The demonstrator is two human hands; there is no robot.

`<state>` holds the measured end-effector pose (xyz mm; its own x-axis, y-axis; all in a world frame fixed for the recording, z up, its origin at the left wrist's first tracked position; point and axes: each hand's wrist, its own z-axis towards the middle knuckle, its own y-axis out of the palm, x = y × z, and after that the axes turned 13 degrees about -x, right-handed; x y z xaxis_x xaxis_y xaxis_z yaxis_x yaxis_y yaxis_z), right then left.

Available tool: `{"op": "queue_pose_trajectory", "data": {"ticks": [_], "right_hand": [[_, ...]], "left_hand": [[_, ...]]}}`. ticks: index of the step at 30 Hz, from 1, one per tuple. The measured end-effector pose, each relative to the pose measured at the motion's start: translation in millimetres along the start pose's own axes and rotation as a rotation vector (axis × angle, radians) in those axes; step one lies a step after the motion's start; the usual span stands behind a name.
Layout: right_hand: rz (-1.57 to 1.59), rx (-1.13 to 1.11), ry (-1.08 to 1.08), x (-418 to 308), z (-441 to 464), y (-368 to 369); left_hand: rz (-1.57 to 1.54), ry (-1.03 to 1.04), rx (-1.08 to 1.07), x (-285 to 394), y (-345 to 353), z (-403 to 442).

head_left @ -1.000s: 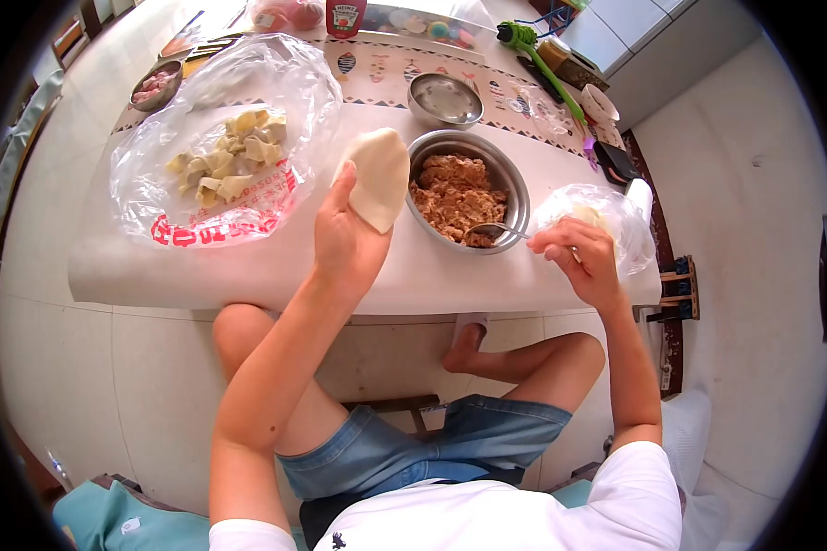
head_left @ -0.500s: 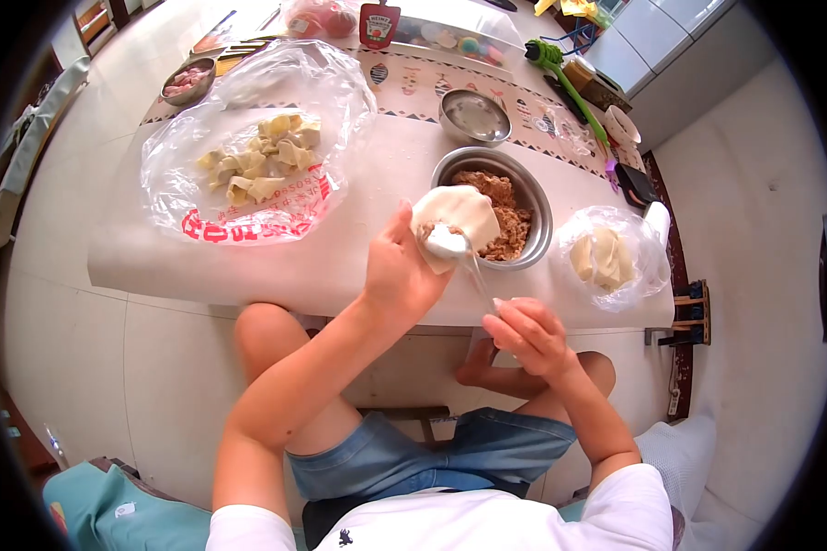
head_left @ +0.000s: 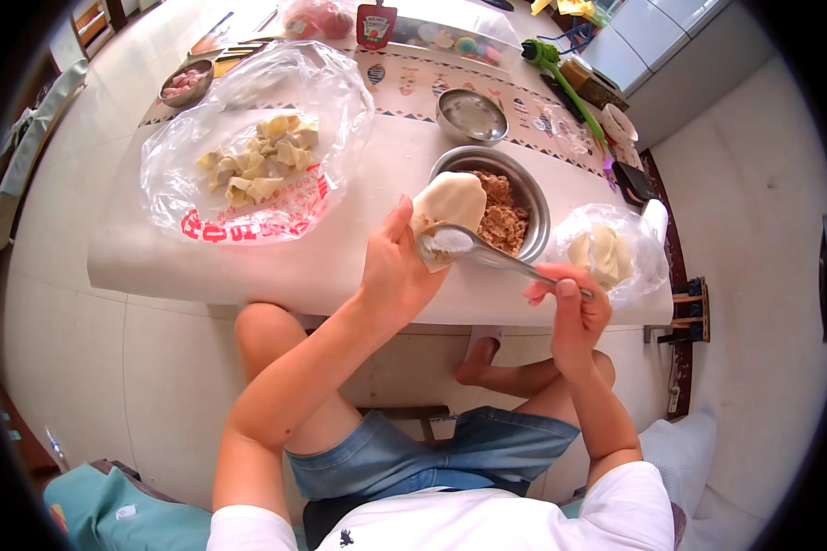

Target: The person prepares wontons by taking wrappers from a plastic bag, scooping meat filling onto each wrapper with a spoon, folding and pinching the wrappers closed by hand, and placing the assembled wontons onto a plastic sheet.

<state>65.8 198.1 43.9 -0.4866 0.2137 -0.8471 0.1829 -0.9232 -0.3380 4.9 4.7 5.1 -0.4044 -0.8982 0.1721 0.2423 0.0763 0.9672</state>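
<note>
My left hand (head_left: pixel 397 266) holds a round dough wrapper (head_left: pixel 452 202) spread over its fingers, with a little brown filling on it. My right hand (head_left: pixel 574 308) grips the handle of a metal spoon (head_left: pixel 515 264), and the spoon's bowl rests against the lower part of the wrapper. Just beyond the wrapper stands a steel bowl (head_left: pixel 541 207) of brown minced filling (head_left: pixel 505 220), partly hidden by the wrapper. A clear bag with a stack of pale wrappers (head_left: pixel 600 257) lies to the right of the bowl.
Folded dumplings (head_left: pixel 262 156) lie on a large clear plastic bag (head_left: pixel 175 174) at the left. An emptier metal bowl (head_left: pixel 471 117) stands behind the filling. Farther back are a red ketchup pouch (head_left: pixel 376 26), a small bowl of meat (head_left: pixel 186 83) and a green-handled brush (head_left: pixel 570 78).
My right hand has moved right and slightly up, turning the spoon to a flatter slant across the wrapper. The wrapper has tilted a little in my left hand.
</note>
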Motion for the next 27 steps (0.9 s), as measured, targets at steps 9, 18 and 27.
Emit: {"op": "queue_pose_trajectory", "data": {"ticks": [9,18,27], "right_hand": [[-0.261,0.017,-0.257,16,18,-10],[-0.834,-0.058,-0.653,20,18,-17],[0.105,0.277,0.344,44,34,-43]], "left_hand": [[0.040,-0.049,-0.029,-3,0,-2],[-0.096,-0.022,-0.118,-3,-16,-1],[-0.057,0.106,-0.011,1,-18,4]]}}
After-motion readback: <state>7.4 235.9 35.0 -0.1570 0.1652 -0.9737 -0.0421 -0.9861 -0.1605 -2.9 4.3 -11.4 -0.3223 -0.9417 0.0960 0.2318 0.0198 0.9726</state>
